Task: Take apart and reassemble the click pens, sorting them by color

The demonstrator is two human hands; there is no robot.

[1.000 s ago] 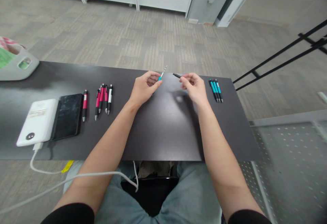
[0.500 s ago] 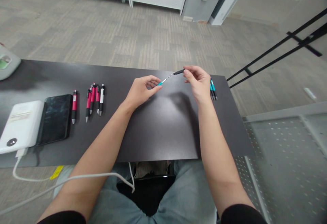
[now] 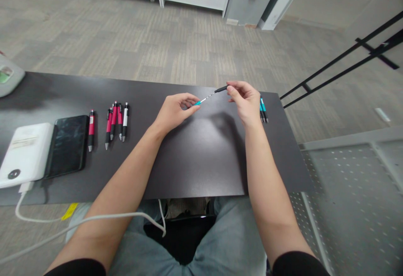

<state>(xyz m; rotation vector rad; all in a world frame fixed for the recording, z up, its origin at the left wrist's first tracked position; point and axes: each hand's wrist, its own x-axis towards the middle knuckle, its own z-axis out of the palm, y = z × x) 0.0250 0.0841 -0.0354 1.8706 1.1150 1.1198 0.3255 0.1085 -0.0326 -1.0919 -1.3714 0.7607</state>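
Over the far part of the desk, my left hand [image 3: 178,110] pinches a teal pen barrel [image 3: 197,103], most of it hidden by the fingers. A thin pale refill [image 3: 207,97] stretches from it up to a black pen grip section [image 3: 221,88]. That black part is pinched between the thumb and fingers of my right hand [image 3: 244,98]. Just right of my right hand, several teal and black pens [image 3: 263,110] lie on the desk, partly hidden by the hand. Whether the refill's far end is inside the black part cannot be made out.
Left on the dark desk [image 3: 195,171] lie several pink pens [image 3: 113,121], a white pen [image 3: 125,121] and a separate pink pen [image 3: 91,130]. A black phone-like slab [image 3: 67,145] and a white power bank [image 3: 27,154] sit farther left. A white cable [image 3: 119,216] crosses over my left forearm.
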